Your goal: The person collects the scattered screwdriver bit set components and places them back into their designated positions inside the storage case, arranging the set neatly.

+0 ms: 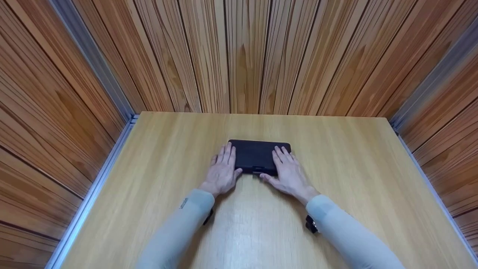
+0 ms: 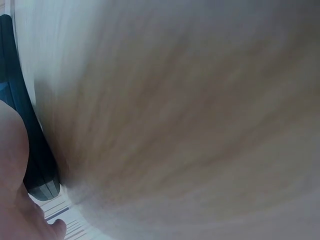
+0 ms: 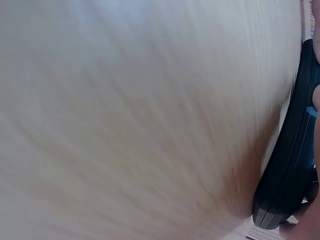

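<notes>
A flat black case with rounded corners lies closed on the table, with a latch at the middle of its near edge. My left hand rests along its left end, fingers straight and the thumb by the near left corner. On the opposite end lies my right hand, its fingers extended over the top and its thumb along the near edge. The left wrist view catches the case's side at the far left; in the right wrist view its side runs down the right edge.
The wooden table extends around the case on all sides. Wood-plank walls stand behind it and to the left and right, with metal rails along the table's sides.
</notes>
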`<state>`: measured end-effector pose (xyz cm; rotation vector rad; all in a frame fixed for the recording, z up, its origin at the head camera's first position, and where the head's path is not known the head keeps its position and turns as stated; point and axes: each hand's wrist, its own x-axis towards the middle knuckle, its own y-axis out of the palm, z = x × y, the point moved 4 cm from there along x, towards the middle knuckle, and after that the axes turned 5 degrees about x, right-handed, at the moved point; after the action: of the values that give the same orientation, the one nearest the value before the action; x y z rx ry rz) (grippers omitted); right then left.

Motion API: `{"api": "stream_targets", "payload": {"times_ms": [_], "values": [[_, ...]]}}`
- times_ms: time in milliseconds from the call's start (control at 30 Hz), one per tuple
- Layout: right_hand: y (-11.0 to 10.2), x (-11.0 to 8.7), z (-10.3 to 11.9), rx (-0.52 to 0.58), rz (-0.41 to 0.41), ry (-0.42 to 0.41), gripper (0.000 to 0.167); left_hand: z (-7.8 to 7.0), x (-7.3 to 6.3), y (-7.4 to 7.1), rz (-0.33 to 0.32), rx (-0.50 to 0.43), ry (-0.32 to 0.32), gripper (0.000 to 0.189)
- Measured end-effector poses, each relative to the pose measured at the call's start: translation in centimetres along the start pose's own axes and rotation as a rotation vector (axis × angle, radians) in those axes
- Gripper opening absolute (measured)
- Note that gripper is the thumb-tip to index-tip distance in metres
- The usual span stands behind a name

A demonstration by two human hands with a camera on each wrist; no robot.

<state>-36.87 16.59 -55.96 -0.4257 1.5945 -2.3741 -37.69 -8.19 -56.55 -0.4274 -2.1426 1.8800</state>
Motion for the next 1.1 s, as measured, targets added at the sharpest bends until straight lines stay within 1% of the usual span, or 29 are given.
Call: {"api": "stream_targets", "payload": {"times_ms": [133,400,600,767,1000,1100], "values": [[-0.04,0.09,0.06,-0.007,-0.019,0.005,0.101,0.04,0.22,0.06,0.013,0.012,-0.002,0.081],[-0.21,0.22,0.28,-0.026,-0.073,0.018,0.093,-0.05,0.25,-0.11,0.002,0.000,-0.003,0.080],[0.18,0.32,0.31,-0.046,-0.065,0.040,0.092,-0.02,0.17,0.13,0.017,0.015,-0.011,0.079],[0.38,0.37,0.14,-0.072,-0.063,0.044,0.092,-0.10,0.21,0.11,0.015,0.019,-0.010,0.079],[0.24,0.52,0.34,-0.089,-0.068,0.044,0.091,-0.21,0.17,0.01,-0.029,0.029,-0.005,0.077],[0.21,0.38,0.53,-0.088,-0.078,0.048,0.088,-0.32,0.03,-0.05,-0.029,0.047,-0.007,0.077]]}}
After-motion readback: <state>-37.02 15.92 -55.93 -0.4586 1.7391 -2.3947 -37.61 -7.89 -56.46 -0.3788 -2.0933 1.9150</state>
